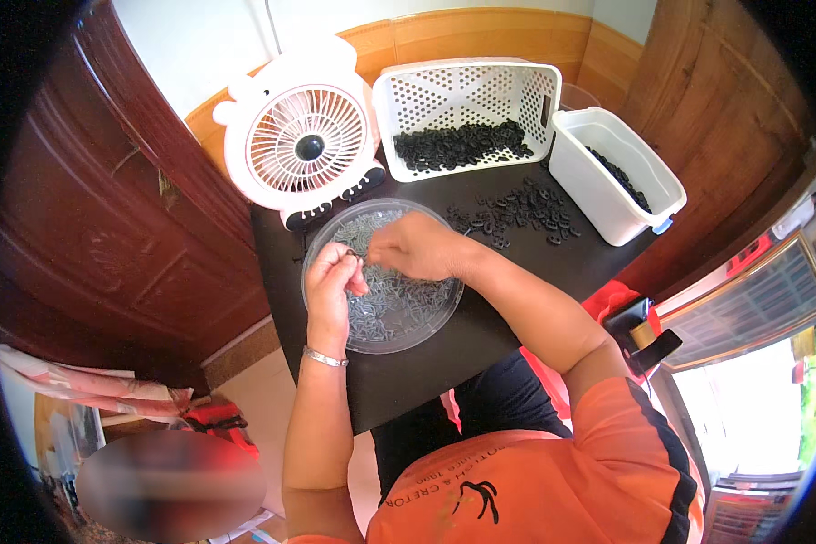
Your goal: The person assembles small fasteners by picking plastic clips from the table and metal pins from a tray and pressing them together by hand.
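Both my hands meet over a round clear tub (385, 347) of small grey, screw-like pieces (399, 304). Thumb and fingers of my left hand (331, 276) pinch a small black piece (352, 255), its shape mostly hidden. Close on its right, my right hand (414, 247) has its fingertips bunched together near that piece; what they hold, if anything, is too small to make out. Loose black parts (535, 210) lie on the dark table just beyond my right hand.
At the back left stands a white animal-shaped fan (309, 148). A perforated white basket (467, 86) tipped toward me holds many black parts. Right of it, a white bin (598, 195) contains more. The dark table (480, 317) ends near my lap; wooden doors (154, 181) flank it.
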Demonstrator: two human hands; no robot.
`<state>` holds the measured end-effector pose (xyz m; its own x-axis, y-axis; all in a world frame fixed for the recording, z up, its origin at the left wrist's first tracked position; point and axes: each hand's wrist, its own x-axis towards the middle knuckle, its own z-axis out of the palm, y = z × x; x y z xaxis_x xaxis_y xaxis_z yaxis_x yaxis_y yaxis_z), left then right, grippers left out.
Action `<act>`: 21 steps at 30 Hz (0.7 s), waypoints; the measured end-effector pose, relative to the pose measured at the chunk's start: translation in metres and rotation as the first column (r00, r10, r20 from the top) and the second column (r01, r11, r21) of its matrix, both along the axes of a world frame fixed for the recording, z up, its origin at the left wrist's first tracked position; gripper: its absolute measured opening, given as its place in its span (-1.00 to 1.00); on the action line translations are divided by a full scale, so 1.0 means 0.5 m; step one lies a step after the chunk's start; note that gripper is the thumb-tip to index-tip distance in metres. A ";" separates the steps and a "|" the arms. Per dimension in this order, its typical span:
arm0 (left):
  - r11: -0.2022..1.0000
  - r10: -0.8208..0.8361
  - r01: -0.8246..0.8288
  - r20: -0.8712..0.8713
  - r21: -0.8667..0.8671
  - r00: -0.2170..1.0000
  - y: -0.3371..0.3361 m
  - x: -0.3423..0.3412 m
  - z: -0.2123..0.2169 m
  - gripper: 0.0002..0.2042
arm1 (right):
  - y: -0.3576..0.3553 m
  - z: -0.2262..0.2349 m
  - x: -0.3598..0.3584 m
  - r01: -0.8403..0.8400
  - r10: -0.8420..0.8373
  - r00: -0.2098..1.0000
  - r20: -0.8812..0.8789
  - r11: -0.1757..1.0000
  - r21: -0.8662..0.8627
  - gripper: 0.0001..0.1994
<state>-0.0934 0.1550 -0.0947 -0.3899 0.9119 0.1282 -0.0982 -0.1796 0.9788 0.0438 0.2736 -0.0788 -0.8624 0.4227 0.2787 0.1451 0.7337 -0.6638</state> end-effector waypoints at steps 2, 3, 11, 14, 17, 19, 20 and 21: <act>0.999 -0.047 0.047 -0.016 0.001 0.999 0.001 -0.003 -0.008 -0.88 | 0.001 0.001 0.000 -0.147 0.155 0.983 -0.094 0.985 0.089 -0.87; 0.996 -0.093 0.093 -0.026 -0.009 0.995 0.003 -0.001 -0.008 -0.87 | 0.003 0.000 0.000 -0.144 0.153 0.983 -0.101 0.985 0.091 -0.87; 0.999 -0.032 0.033 -0.020 0.025 0.999 0.001 0.009 0.000 -0.88 | -0.006 0.018 0.006 -0.088 -0.022 0.937 -0.349 0.951 -0.297 -0.94; 0.997 -0.042 0.043 -0.019 0.071 0.999 0.001 0.008 -0.008 -0.87 | -0.007 0.005 -0.002 -0.232 0.016 0.896 -0.444 0.868 -0.438 -0.91; 0.997 -0.027 0.031 -0.054 0.074 0.998 -0.001 0.009 -0.013 -0.87 | -0.011 0.007 -0.002 -0.168 0.062 0.950 -0.305 0.927 -0.336 -0.89; 0.996 -0.030 0.036 -0.066 0.087 0.997 0.000 0.011 -0.012 -0.87 | -0.012 0.003 -0.004 -0.183 0.064 0.948 -0.312 0.912 -0.367 -0.89; 0.994 -0.032 0.039 -0.077 0.100 0.997 0.000 0.012 -0.012 -0.87 | -0.013 0.001 -0.005 -0.198 0.067 0.945 -0.319 0.896 -0.397 -0.89; 0.994 -0.031 0.039 -0.077 0.099 0.997 0.001 0.012 -0.012 -0.87 | -0.013 0.002 -0.004 -0.198 0.067 0.945 -0.320 0.896 -0.397 -0.89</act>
<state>-0.0874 0.1553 -0.1009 -0.3434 0.9059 0.2478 -0.0327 -0.2752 0.9608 0.0415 0.2670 -0.0777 -0.8263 0.4430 0.3477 -0.1808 0.3761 -0.9088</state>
